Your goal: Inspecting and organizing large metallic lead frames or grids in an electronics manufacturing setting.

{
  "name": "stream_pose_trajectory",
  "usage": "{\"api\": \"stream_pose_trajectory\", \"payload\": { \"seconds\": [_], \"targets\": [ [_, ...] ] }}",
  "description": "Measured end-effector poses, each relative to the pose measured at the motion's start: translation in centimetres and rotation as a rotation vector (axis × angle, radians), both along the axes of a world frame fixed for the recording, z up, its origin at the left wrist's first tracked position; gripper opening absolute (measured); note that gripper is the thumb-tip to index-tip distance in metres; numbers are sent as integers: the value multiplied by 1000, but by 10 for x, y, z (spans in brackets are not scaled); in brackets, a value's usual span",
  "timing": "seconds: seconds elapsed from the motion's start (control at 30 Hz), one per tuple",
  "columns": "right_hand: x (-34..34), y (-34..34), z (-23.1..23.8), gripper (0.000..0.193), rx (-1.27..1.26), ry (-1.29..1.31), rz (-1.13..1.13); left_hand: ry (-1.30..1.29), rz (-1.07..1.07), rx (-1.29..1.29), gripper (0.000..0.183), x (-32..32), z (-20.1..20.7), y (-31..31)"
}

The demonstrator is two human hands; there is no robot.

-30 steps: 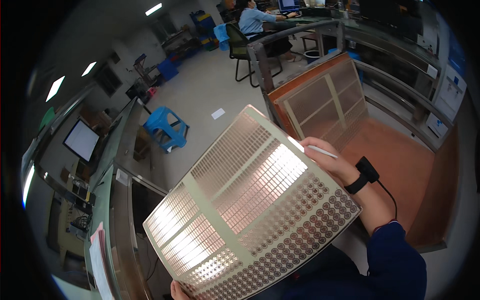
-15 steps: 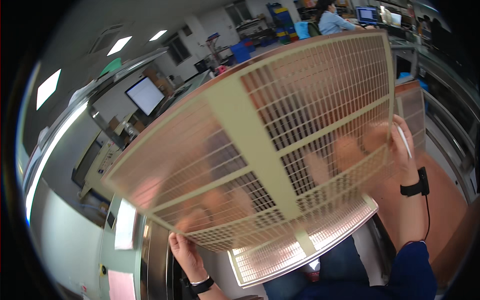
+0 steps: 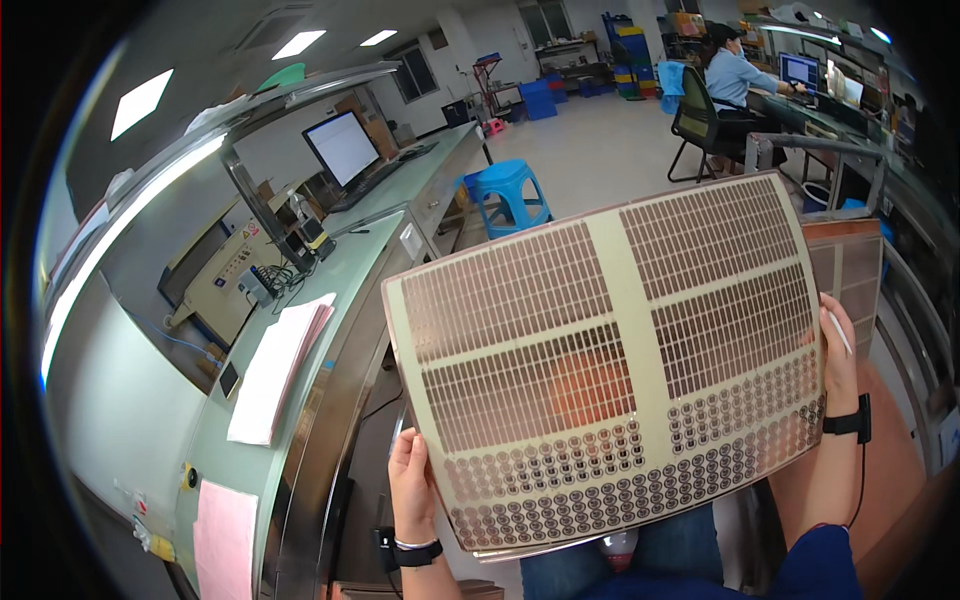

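Note:
A large thin circuit panel [image 3: 633, 300] is held up in front of me, coppery with pale cream bands, rows of small rectangles and several rows of dark round marks along its near side. My left hand [image 3: 411, 485] pinches its left edge near the lower corner. At the right edge, my right hand [image 3: 838, 350] grips it, with a slim white pen-like stick [image 3: 839, 331] also between the fingers. Under the near edge a strip of another panel [image 3: 540, 551] shows above my lap; the rest of it is hidden.
On the left, a green-topped bench [image 3: 232, 505] carries a white paper stack [image 3: 280, 370], pink sheets [image 3: 225, 545] and a monitor [image 3: 341, 148]. More coppery panels [image 3: 850, 262] stand at the right by metal rails. A blue stool [image 3: 512, 194] and a seated person [image 3: 735, 75] are farther off.
The held panel has swung down from a raised, blurred tilt and faces me steadily, now covering most of the panel beneath. Both hands keep their grip. The view has shifted, showing more floor and bench.

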State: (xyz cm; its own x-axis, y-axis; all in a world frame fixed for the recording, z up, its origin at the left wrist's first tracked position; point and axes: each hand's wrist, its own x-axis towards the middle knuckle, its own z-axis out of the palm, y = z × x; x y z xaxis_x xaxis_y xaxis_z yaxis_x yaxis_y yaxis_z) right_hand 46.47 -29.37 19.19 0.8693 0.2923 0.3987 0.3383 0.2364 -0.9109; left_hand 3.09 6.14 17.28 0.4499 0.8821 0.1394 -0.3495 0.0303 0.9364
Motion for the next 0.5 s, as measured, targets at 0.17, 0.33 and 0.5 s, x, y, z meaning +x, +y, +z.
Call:
{"api": "stream_pose_trajectory", "payload": {
  "seconds": [0.17, 0.33, 0.5],
  "targets": [
    [10, -11, 1, 28, 120, -11, 58, 10, 51, 194, 14, -7, 20, -3],
    [20, 0, 6, 30, 245, -113, 38, -148, 83, 291, 12, -3, 13, 8],
    [9, -2, -6, 38, 385, -495, 631, -335, -93, 491, 26, -5, -45, 67]
  ]
}}
